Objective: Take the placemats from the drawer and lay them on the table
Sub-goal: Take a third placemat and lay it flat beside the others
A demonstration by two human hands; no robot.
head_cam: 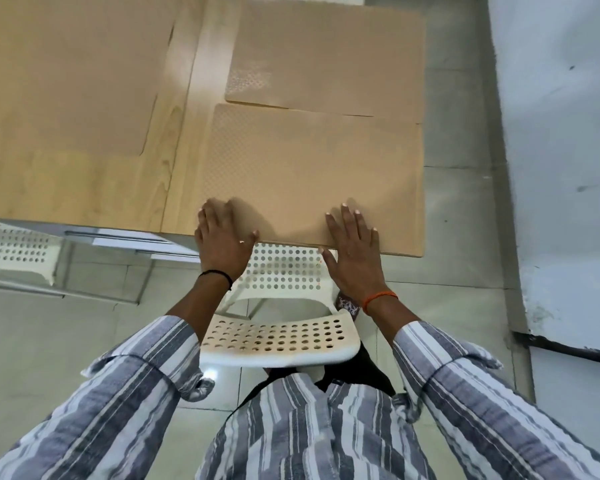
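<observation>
Now we press our left hand and right hand, fingers spread flat and gripping nothing, on the near placemat to square it with the counter edge, just beside the far placemat

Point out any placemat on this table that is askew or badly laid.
The near placemat, under the left hand and right hand, has its far right corner overlapping the far placemat. Both sit tight to the table's right edge. The left placemat lies flat.
</observation>
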